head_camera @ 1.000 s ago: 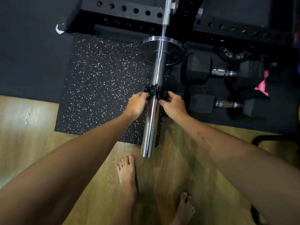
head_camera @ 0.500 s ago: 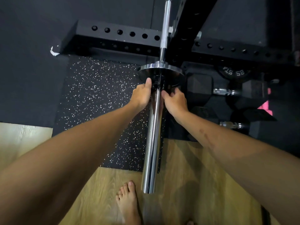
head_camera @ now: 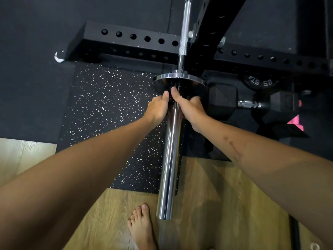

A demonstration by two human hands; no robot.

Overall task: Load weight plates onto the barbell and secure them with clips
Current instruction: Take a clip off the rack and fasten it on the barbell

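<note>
The chrome barbell sleeve [head_camera: 169, 168] runs from near my foot up to a shiny chrome disc [head_camera: 180, 78] at the inner end of the sleeve. My left hand [head_camera: 157, 108] and my right hand [head_camera: 191, 109] close around the sleeve from either side, right against the disc, thumbs pointing up. The black clip they hold is almost wholly hidden under my fingers. The thin bar shaft [head_camera: 185, 24] continues beyond the disc, past the rack.
Black rack beams with holes [head_camera: 133, 37] cross behind the disc. Hex dumbbells [head_camera: 223, 100] and a black weight plate [head_camera: 259, 82] lie on the right, with something pink [head_camera: 295, 122] beside them. A speckled rubber mat [head_camera: 108, 105] meets the wooden floor, where my bare foot [head_camera: 142, 226] stands.
Both hands slid the black clip up the sleeve from its middle to the chrome disc. My right thumb now reaches over the sleeve. My view moved forward.
</note>
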